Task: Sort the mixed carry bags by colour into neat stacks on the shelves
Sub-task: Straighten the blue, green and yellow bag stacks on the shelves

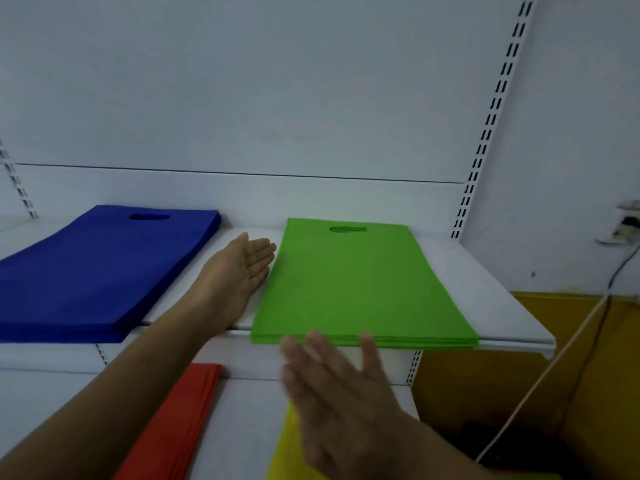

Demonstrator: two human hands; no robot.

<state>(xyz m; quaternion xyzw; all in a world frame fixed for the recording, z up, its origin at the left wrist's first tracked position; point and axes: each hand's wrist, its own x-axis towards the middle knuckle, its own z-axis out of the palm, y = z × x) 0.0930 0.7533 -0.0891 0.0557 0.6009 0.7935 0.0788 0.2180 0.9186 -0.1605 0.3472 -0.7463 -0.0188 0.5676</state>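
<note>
A stack of green carry bags (356, 285) lies on the white upper shelf (485, 289), its front edge level with the shelf lip. My left hand (239, 268) stands flat on the shelf, palm against the green stack's left edge, fingers straight. My right hand (339, 386), blurred, is held open just in front of the green stack's front edge; whether it touches is unclear. A blue stack (100, 271) lies to the left on the same shelf. On the lower shelf lie a red stack (180, 420) and a yellow stack (287, 448), the yellow one partly hidden behind my right hand.
White back panels and slotted uprights (491, 119) frame the shelves. To the right stand a yellow wall section (519, 375), a wall socket (627, 226) and hanging cables (554, 368). Bare shelf shows between the blue and green stacks.
</note>
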